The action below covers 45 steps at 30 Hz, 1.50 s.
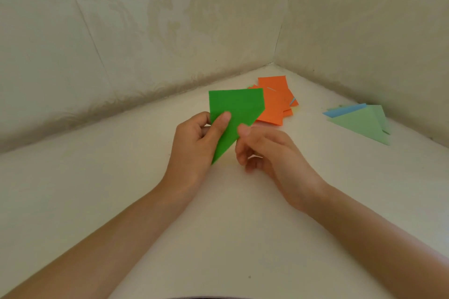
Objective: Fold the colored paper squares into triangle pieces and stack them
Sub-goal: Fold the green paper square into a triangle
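A dark green paper [237, 109], partly folded with one corner turned in, is held up above the white table [218, 226]. My left hand [196, 143] pinches its left edge, thumb on the front. My right hand [264, 150] pinches its lower right edge with thumb and fingers. Behind it a loose pile of orange paper squares [275, 102] lies near the corner. To the right a stack of folded triangles [362, 121], light green on top with a blue one under it, lies by the right wall.
Patterned walls [145, 31] meet in a corner just behind the orange pile and hem the table on the left and right. A blue sliver sticks out from under the orange sheets.
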### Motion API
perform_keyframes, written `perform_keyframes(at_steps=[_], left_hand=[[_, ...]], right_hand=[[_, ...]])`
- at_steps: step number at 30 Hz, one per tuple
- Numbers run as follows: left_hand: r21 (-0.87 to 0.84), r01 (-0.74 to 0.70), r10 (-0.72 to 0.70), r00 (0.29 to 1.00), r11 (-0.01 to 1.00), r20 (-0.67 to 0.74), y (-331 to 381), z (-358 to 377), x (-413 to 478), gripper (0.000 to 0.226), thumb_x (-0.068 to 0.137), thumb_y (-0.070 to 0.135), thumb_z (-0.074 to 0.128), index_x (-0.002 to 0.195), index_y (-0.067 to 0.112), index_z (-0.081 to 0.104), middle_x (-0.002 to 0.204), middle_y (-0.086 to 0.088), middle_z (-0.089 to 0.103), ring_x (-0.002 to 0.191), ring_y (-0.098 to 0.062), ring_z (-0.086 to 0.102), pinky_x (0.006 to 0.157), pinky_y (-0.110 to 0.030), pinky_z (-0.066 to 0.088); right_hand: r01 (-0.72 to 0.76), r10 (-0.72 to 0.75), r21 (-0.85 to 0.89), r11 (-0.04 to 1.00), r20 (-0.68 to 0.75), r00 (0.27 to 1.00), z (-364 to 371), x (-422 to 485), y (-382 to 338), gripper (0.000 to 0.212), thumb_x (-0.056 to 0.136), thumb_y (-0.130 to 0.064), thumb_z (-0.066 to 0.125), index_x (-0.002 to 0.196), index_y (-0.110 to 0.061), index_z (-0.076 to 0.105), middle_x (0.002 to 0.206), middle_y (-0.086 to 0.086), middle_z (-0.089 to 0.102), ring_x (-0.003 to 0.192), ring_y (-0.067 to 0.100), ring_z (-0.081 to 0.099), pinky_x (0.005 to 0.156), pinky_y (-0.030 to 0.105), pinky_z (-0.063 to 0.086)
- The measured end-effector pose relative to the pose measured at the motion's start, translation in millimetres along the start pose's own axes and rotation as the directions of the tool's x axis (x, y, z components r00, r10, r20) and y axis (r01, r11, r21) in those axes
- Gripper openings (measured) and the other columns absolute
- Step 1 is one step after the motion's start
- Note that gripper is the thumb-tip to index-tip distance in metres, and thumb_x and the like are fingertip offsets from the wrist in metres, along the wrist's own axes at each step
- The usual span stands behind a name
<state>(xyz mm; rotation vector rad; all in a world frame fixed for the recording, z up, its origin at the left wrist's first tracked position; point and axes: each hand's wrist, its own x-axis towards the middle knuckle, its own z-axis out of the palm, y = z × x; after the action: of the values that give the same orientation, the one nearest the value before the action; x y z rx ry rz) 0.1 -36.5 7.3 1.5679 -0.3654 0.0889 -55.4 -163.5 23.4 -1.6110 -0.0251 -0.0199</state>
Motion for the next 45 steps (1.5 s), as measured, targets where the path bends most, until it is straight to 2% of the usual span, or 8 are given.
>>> perform_keyframes(at_steps=[14, 20, 24, 28, 33, 36, 39, 45], left_hand=[[0.027, 0.112, -0.115, 0.982, 0.993, 0.153, 1, -8, 2, 0.052, 0.078, 0.037, 0.063, 0.069, -0.012, 0.048, 0.048, 0.0, 0.032, 0.045, -0.012, 0.026, 0.044, -0.027, 0.018], [0.104, 0.184, -0.209, 0.915, 0.977, 0.345, 7, -15, 5, 0.029, 0.079, 0.033, 0.062, 0.062, 0.011, 0.055, 0.043, 0.009, 0.041, 0.038, -0.003, 0.033, 0.039, -0.015, 0.026], [0.289, -0.08, 0.046, 0.991, 0.954, 0.124, -6, -20, 10, 0.024, 0.082, 0.039, 0.065, 0.092, 0.018, 0.062, 0.071, 0.009, 0.055, 0.059, 0.0, 0.046, 0.056, -0.014, 0.035], [0.645, -0.61, 0.551, 0.766, 0.461, 0.331, -9, -26, 10, 0.032, 0.082, 0.04, 0.061, 0.104, 0.017, 0.065, 0.098, 0.002, 0.056, 0.089, -0.012, 0.048, 0.078, -0.025, 0.033], [0.707, -0.7, 0.552, 0.631, 0.101, 0.545, -13, -13, 6, 0.011, 0.085, 0.015, 0.058, 0.084, 0.014, 0.069, 0.081, -0.003, 0.063, 0.071, -0.022, 0.054, 0.067, -0.033, 0.032], [0.715, -0.691, 0.485, 0.664, 0.107, 0.569, -15, -22, 9, 0.014, 0.086, 0.013, 0.054, 0.082, 0.013, 0.068, 0.077, -0.004, 0.062, 0.062, -0.025, 0.058, 0.056, -0.034, 0.04], [0.695, -0.685, 0.381, 0.715, 0.217, 0.586, -17, -30, 12, 0.024, 0.088, 0.021, 0.044, 0.085, 0.016, 0.068, 0.082, 0.0, 0.064, 0.066, -0.024, 0.061, 0.049, -0.029, 0.046], [0.644, -0.654, 0.257, 0.753, 0.396, 0.606, -22, -29, 15, 0.032, 0.086, 0.025, 0.039, 0.095, 0.019, 0.069, 0.097, 0.004, 0.066, 0.085, -0.017, 0.065, 0.057, -0.03, 0.053]], right_hand=[[0.0, 0.001, 0.005, 1.0, -0.197, 0.98, -51, 16, -10, 0.024, 0.092, -0.021, 0.057, 0.072, -0.008, 0.056, 0.056, 0.002, 0.056, 0.052, 0.013, 0.05, 0.051, 0.027, 0.04], [0.145, -0.139, -0.167, 0.975, 0.05, 0.989, -49, 11, -10, 0.035, 0.084, -0.016, 0.066, 0.113, -0.029, 0.052, 0.075, 0.0, 0.064, 0.064, 0.015, 0.06, 0.06, 0.029, 0.049], [0.142, -0.169, -0.25, 0.958, -0.093, 0.981, -38, 13, -2, 0.029, 0.081, 0.006, 0.066, 0.092, -0.02, 0.06, 0.069, 0.005, 0.059, 0.056, 0.007, 0.051, 0.054, 0.018, 0.039], [0.046, -0.161, -0.306, 0.951, -0.363, 0.918, -33, 17, 13, 0.025, 0.08, -0.004, 0.07, 0.071, -0.027, 0.064, 0.064, -0.006, 0.057, 0.056, 0.004, 0.046, 0.055, 0.017, 0.034], [0.023, -0.12, -0.277, 0.96, -0.338, 0.934, -20, 12, 15, 0.019, 0.082, -0.009, 0.069, 0.073, -0.025, 0.066, 0.069, -0.003, 0.063, 0.062, 0.003, 0.052, 0.06, 0.014, 0.039], [0.066, -0.133, -0.42, 0.905, -0.132, 0.982, -24, 7, 9, 0.009, 0.084, -0.017, 0.068, 0.089, -0.024, 0.067, 0.086, -0.009, 0.065, 0.073, -0.003, 0.051, 0.068, 0.008, 0.038], [0.199, -0.073, -0.754, 0.626, 0.198, 0.978, -45, 2, 11, 0.036, 0.08, -0.03, 0.072, 0.113, -0.031, 0.059, 0.11, -0.011, 0.047, 0.095, -0.004, 0.035, 0.084, -0.003, 0.023], [0.487, -0.339, -0.805, 0.34, 0.378, 0.862, -55, 8, 22, 0.029, 0.085, -0.041, 0.058, 0.096, -0.017, 0.073, 0.109, 0.003, 0.058, 0.103, 0.015, 0.041, 0.094, 0.015, 0.03]])
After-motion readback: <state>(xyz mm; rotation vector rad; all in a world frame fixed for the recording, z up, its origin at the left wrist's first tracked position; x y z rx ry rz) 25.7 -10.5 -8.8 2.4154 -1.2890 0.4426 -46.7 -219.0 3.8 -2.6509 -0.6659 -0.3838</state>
